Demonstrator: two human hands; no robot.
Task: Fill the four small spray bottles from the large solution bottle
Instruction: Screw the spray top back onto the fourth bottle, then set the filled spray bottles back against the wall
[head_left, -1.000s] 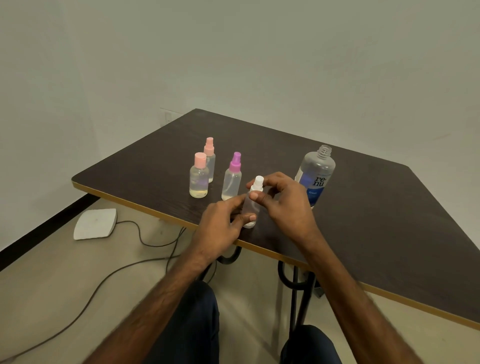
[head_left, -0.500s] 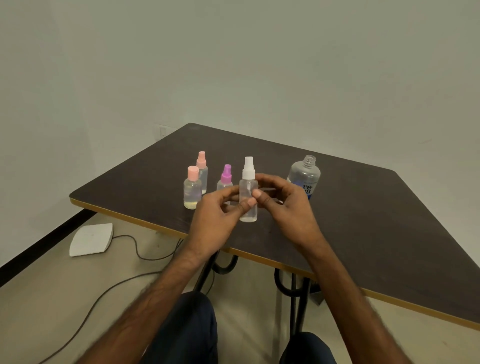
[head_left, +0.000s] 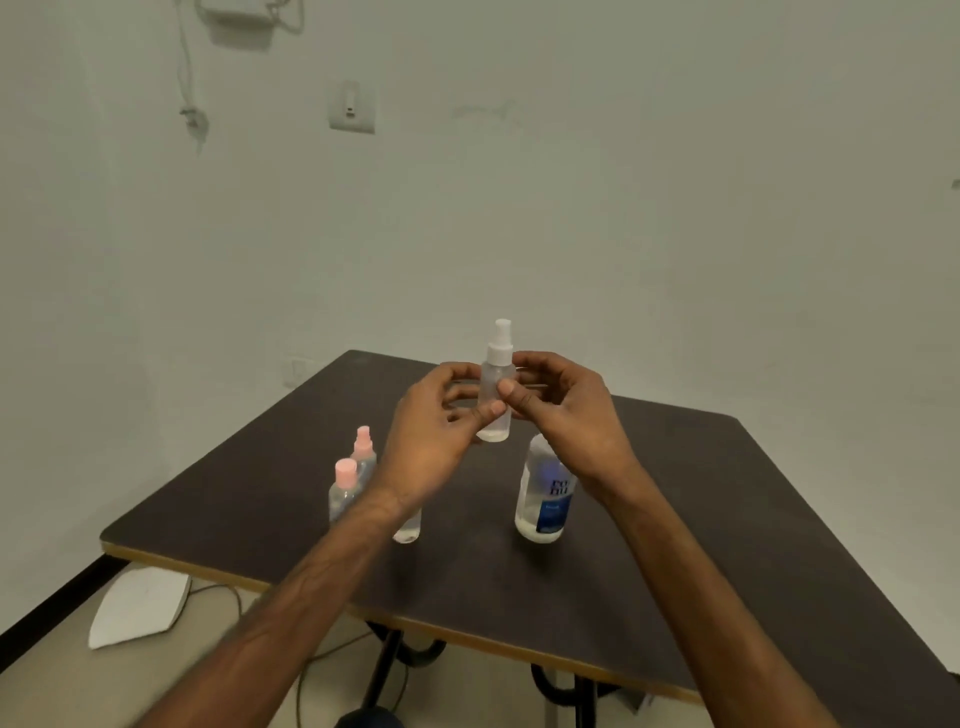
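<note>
**Last spray bottle lifted clear of the counter for a look**

The white-capped spray bottle (head_left: 496, 395), low at the counter (head_left: 675, 519) edge a second ago, is now held upright in mid-air, pinched at its body by the left grip (head_left: 436, 431) and the right grip (head_left: 566, 421). Its sprayer is still on, so filling it probably awaits uncapping. The large solution bottle (head_left: 544, 499) stands below the right wrist, and two pink-capped spray bottles (head_left: 344, 488) stand to the left.
</note>
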